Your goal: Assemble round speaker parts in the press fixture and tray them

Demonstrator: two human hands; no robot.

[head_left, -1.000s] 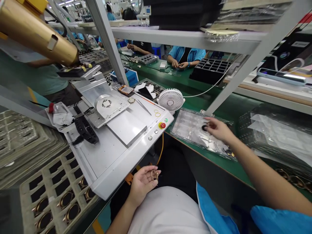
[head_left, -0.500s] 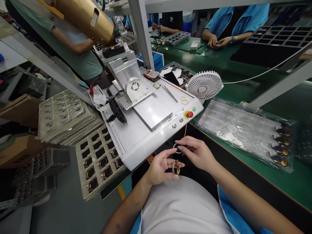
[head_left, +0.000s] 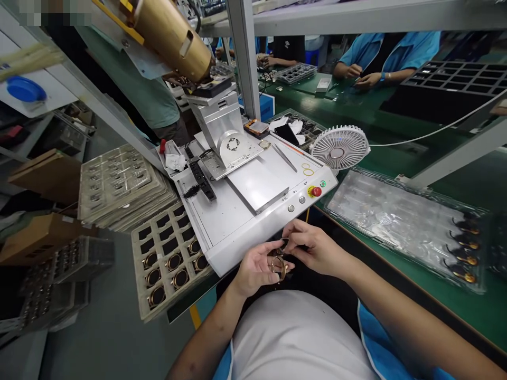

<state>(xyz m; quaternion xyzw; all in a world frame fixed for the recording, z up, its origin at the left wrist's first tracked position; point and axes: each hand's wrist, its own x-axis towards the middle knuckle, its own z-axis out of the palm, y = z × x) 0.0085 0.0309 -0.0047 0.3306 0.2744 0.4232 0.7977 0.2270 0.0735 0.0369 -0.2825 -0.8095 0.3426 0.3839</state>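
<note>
L hand [head_left: 253, 269], lower ctr of frame, has gold ring [head_left: 279, 268] btwn thumb & fingers, grip narrow, ring tilted, opening showing. R hand [head_left: 311, 245], just R of it, pinches small dark round part [head_left: 283, 244] w/ fingertips, right above the ring. L index tip is close to that part too; can't tell if touching. Part is partly hidden by fingers, so exact shape unclear.

Step in hand, prob.: lining up dark part w/ ring, both held in the air over the lap; not joined afaict. Next move calls for a steady L grip, R fingers turning the part to match the ring's opening, then a light, even press. Thin edges, so prob. easy to slip or tilt.

Nearby: grey tray [head_left: 137, 279], lower left, w/ gold-rimmed dark rounds in some pockets; clear tray [head_left: 380, 211], mid right on green bench [head_left: 493, 319], w/ dark parts w/ gold bits [head_left: 464, 243] at its R end. White machine base [head_left: 222, 224], ctr, carries tweezers [head_left: 284, 157] & yellow loops [head_left: 307, 170]; white fan [head_left: 339, 150] just beside.
</note>
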